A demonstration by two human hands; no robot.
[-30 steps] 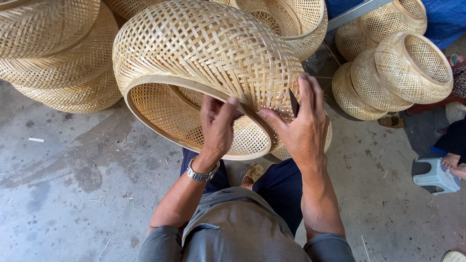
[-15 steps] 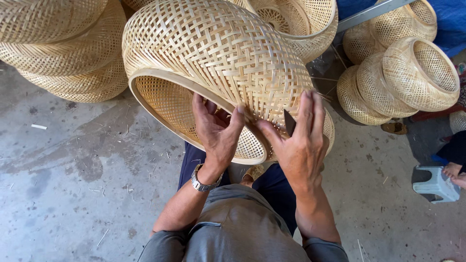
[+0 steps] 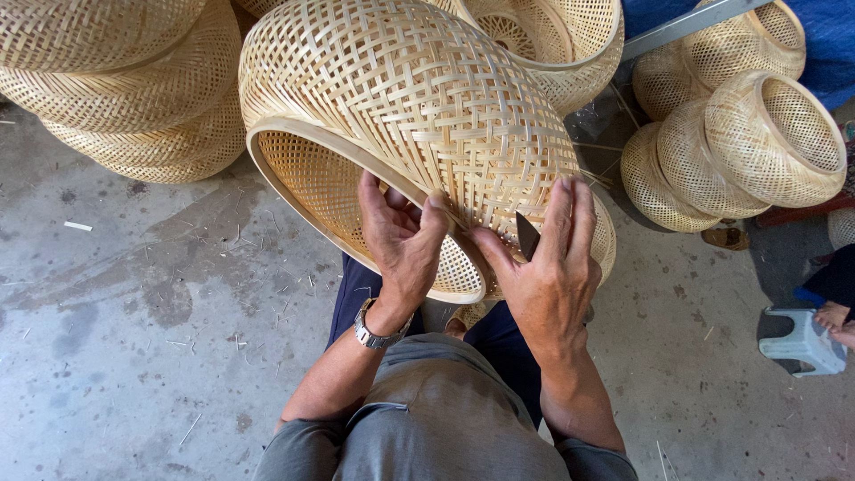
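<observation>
Over the lap, head view: large woven bamboo basket (image 3: 410,107), dome-shaped, tilted with its open mouth turned down and toward the left, pale rim band running along the lower edge. Left hand (image 3: 401,240) hooked over that rim near its lowest stretch, fingers curled inside the mouth and thumb pressed on the outer weave, so a pinch on the rim band. Wristwatch (image 3: 376,331) of silver metal on the left wrist. Right hand (image 3: 543,276) laid flat on the outer weave just right of the left hand, fingers held close together and pointing up, thumb reaching toward the rim. Dark blade (image 3: 527,235) tucked between right thumb and forefinger, tip showing against the weave; handle hidden, so cannot tell how firmly gripped. Below the hands, grey shirt (image 3: 436,419) and dark blue trousers (image 3: 499,343).

Around, same view: stacked woven baskets (image 3: 116,80) at upper left, touching the held one; another open basket (image 3: 552,44) behind it at top; cluster of smaller round baskets (image 3: 739,142) at upper right, well apart. Grey concrete floor (image 3: 134,338) strewn with thin bamboo slivers. Small pale blue stool (image 3: 806,343) at the right edge, with another person's bare foot (image 3: 837,316) beside it.
</observation>
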